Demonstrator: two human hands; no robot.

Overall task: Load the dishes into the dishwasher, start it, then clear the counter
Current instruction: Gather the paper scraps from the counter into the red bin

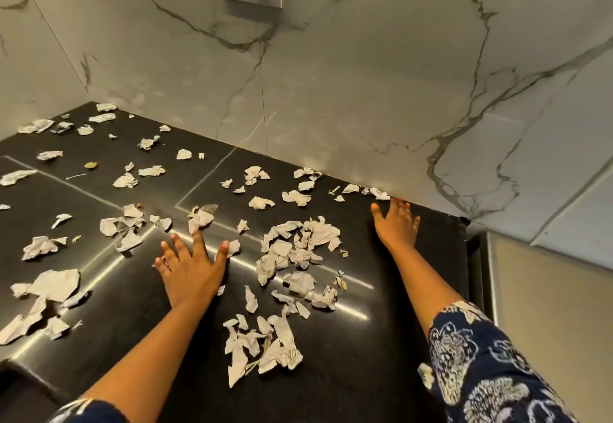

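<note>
Reached the counter-clearing stage. Left hand (189, 266) and right hand (396, 223) lay flat on the counter (381, 339), fingers spread, holding nothing. Paper scraps (298, 250) between and beyond fingertips, uncollected.

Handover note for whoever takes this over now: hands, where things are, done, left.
Left hand: open, fingers spread, palm down on the black counter, holding nothing.
Right hand: open, flat on the counter near the marble backsplash, holding nothing.
Torn paper scraps: scattered over the counter, thickest between the hands, more to the far left corner.
Done: nothing to show; dishes and dishwasher are out of view.
Left: gather all scraps and clear the counter.
</note>
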